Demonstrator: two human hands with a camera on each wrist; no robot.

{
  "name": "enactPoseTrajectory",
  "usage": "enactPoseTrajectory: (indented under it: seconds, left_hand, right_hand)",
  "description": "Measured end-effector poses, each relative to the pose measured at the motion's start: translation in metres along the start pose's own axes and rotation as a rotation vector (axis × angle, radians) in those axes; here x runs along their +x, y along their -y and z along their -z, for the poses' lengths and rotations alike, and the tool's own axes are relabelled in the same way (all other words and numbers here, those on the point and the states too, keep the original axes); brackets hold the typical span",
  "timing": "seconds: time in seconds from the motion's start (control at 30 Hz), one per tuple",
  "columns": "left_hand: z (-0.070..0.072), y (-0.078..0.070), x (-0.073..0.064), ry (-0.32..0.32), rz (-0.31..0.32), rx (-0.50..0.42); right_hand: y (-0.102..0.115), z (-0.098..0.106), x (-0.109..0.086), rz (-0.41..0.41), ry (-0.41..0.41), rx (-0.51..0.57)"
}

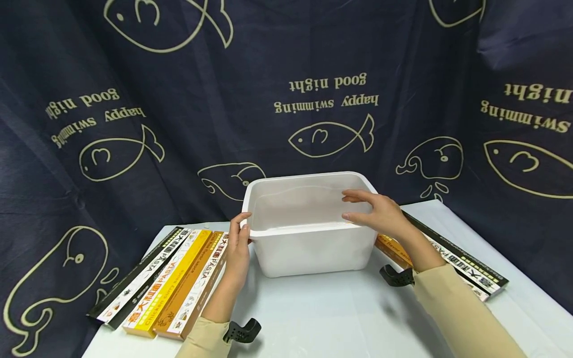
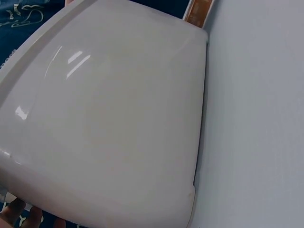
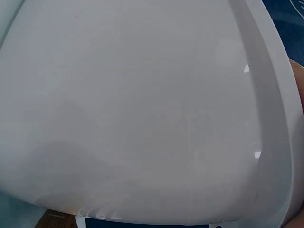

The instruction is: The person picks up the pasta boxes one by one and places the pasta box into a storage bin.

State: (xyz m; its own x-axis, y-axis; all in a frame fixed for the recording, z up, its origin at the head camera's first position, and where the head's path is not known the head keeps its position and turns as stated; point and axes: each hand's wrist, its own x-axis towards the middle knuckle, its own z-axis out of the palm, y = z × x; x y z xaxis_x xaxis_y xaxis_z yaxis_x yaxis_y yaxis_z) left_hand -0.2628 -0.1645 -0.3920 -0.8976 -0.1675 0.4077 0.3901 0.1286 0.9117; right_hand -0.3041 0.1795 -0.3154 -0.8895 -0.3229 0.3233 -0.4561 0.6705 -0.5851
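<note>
A deep white plastic bin [image 1: 313,253] stands upright on the table; I see no contents in the visible part of its inside. My left hand [image 1: 237,253] grips its left rim near the front corner, and some of its fingertips [image 2: 32,218] show at the lower left of the left wrist view. Over the bin's right side hovers my right hand [image 1: 380,214], thumb and fingers apart and extended above the opening, with nothing between them. The bin's smooth wall fills most of both wrist views.
Long pasta boxes lie left of the bin: black-and-white [image 1: 149,271], yellow [image 1: 172,286] and brown-orange [image 1: 197,293]. Right of it are an orange box [image 1: 395,248], partly hidden, and a black-and-white one [image 1: 476,266]. A dark fish-print curtain [image 1: 250,99] hangs behind the white table [image 1: 322,318].
</note>
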Motion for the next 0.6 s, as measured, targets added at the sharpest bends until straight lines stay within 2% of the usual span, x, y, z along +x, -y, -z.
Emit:
enactPoseTrajectory:
  seconds: [0.37, 0.6]
  left_hand:
    - [0.000, -0.004, 0.003, 0.004, -0.003, -0.032]
    - [0.001, -0.002, 0.002, 0.008, 0.014, -0.026]
  right_hand:
    - [-0.003, -0.004, 0.003, 0.079, -0.130, -0.105]
    - [-0.010, -0.011, -0.003, 0.148, -0.250, -0.068]
